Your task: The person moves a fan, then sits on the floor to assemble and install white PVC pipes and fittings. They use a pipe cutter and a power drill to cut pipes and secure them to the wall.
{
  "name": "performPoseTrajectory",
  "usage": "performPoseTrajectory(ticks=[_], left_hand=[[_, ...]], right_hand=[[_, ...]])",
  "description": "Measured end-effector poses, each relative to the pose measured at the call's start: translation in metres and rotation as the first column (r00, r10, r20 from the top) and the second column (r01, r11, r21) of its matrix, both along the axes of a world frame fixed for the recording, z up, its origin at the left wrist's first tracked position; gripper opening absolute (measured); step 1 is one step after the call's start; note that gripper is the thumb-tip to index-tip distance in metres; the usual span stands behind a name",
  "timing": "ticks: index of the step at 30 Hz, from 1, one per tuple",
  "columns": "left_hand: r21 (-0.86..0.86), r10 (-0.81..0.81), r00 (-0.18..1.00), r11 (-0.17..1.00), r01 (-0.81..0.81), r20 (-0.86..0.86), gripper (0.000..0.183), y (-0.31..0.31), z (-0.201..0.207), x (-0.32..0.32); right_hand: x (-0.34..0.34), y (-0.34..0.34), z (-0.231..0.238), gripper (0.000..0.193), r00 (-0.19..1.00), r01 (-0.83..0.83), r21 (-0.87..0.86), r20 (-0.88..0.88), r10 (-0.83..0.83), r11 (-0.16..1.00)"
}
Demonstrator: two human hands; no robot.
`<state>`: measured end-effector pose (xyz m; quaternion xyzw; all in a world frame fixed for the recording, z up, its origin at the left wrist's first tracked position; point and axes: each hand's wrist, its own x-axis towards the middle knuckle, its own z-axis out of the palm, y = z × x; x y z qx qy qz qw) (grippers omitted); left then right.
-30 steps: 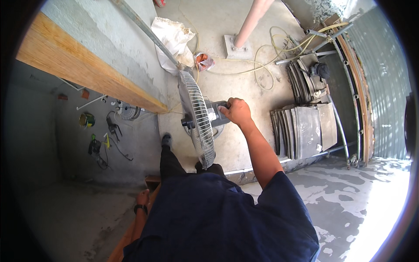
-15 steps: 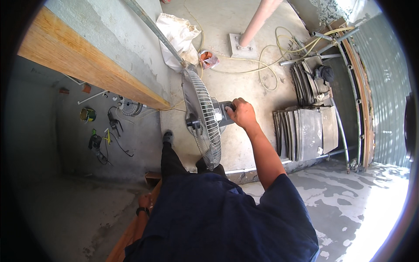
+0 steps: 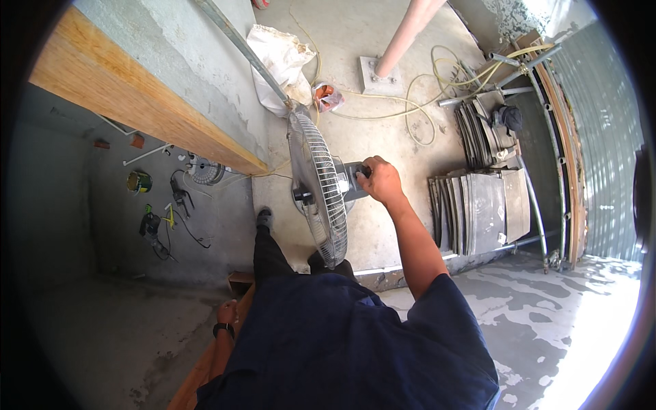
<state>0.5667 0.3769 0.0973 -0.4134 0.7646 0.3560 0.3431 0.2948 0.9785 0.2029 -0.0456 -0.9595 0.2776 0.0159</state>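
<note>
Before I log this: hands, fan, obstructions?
Right hand on back of fan. Left hand near wooden board. Fan upright. White sack beyond, clearance unclear.

Chunky light-brown wooden beam (image 3: 143, 106) cuts across the upper left, with a round green and yellow tin (image 3: 139, 182) below it, mid-left. Top centre's got a crumpled white sack (image 3: 277, 58) and a pale pink round post (image 3: 404, 41). Skinny yellow hose (image 3: 533, 50) loops around upper right, flat grey panels (image 3: 478, 212) are stacked centre right, and wavy grey-green sheeting (image 3: 605, 137) lines the far right.
</note>
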Motion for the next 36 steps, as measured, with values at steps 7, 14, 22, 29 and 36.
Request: performPoseTrajectory(ticks=[7,14,22,29,36], left_hand=[[-0.026,-0.373,0.923,0.928,0.373,-0.089,0.028,-0.021,-0.025,0.018],[-0.028,-0.101,0.995,0.994,0.102,0.027,0.031,-0.005,-0.004,0.019],[-0.072,-0.152,0.98,0.984,0.162,0.127,0.031,0.0,0.013,-0.003],[-0.076,0.031,0.999,0.997,-0.03,0.012,0.036,0.002,0.019,-0.02],[-0.075,0.012,1.0,0.997,-0.011,0.01,0.035,-0.004,0.017,-0.017]], right_hand=[[-0.002,0.003,-0.001,0.026,1.0,0.016,-0.038,0.027,-0.015,0.999],[0.002,0.014,-0.001,0.032,0.997,0.079,-0.209,0.018,-0.077,0.975],[0.002,0.002,-0.005,0.027,0.999,0.041,0.009,-0.03,-0.041,0.999],[0.002,0.005,-0.004,0.025,0.998,-0.029,0.018,-0.048,0.03,0.999],[0.006,0.007,0.003,0.04,0.997,0.074,-0.141,-0.025,-0.078,0.987]])
